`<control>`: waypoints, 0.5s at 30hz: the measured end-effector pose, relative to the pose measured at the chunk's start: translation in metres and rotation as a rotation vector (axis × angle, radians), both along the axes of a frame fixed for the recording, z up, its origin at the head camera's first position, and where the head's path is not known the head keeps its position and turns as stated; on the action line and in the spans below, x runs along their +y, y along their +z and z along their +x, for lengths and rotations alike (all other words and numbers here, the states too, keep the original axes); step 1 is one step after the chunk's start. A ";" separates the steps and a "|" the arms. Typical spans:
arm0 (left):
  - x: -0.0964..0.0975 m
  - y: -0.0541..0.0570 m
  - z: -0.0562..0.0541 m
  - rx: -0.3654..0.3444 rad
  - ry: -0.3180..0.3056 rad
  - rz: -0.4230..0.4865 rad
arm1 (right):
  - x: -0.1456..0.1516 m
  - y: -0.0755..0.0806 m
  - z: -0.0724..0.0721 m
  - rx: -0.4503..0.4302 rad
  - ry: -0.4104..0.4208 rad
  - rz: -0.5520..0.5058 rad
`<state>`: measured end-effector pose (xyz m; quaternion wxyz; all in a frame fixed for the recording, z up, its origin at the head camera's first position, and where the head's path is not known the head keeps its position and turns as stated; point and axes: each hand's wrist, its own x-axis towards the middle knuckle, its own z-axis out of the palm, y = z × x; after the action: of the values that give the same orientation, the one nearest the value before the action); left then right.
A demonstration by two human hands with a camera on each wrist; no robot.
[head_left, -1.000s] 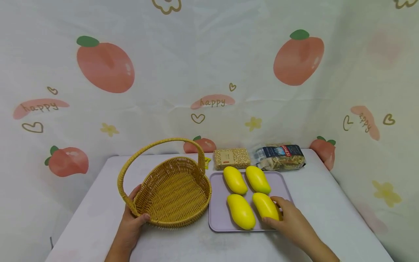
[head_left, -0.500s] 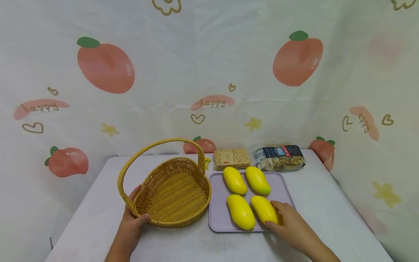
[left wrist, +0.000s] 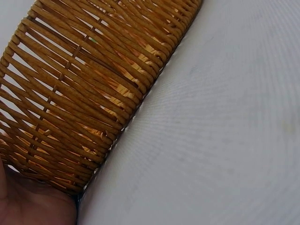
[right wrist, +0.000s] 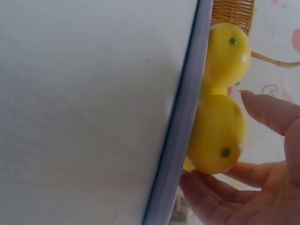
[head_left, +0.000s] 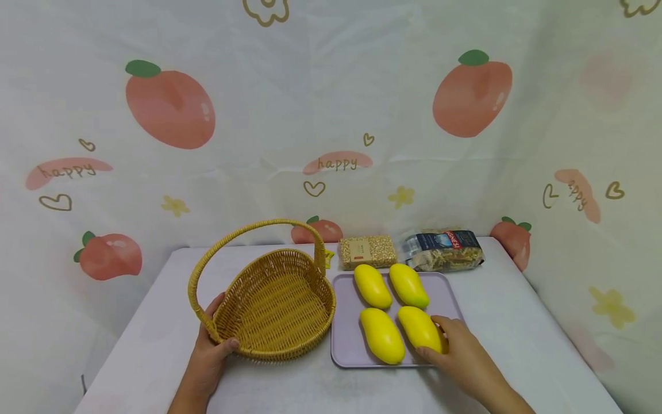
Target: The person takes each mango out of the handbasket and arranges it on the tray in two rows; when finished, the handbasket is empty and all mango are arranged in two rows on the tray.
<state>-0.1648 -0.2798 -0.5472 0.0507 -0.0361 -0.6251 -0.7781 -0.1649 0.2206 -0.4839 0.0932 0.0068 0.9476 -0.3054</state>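
Note:
A yellow-brown wicker basket (head_left: 281,313) with a tall arched handle stands on the left of the table. My left hand (head_left: 207,353) grips its left rim, thumb over the near edge; the left wrist view shows the woven side of the basket (left wrist: 89,79) close up. On a pale purple tray (head_left: 346,351) lie several yellow mangoes. My right hand (head_left: 468,356) holds the near right mango (head_left: 420,329), fingers along its right side and thumb at its near end. In the right wrist view that mango (right wrist: 218,133) sits between thumb and fingers, with the thumb tip close beside it.
Behind the tray lie a packet of pale grains (head_left: 367,251) and a bag of pasta (head_left: 445,250). A small yellow item (head_left: 328,259) is partly hidden behind the basket. The basket's right side stands close to the tray's left edge. A patterned cloth (head_left: 336,115) hangs behind the table.
The near right mango shifted slightly left and nearer with my right hand, then slightly back right. My left hand and the basket stay put.

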 end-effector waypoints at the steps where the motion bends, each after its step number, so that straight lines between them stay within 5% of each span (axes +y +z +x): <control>1: 0.000 0.000 0.000 0.002 -0.001 0.001 | 0.000 0.000 0.001 0.004 0.003 -0.001; 15: 0.002 -0.001 0.000 0.026 -0.002 0.006 | -0.001 0.000 0.000 -0.032 -0.020 0.023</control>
<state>-0.1645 -0.2782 -0.5481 0.0582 -0.0468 -0.6222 -0.7793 -0.1647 0.2199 -0.4836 0.1052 0.0223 0.9493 -0.2955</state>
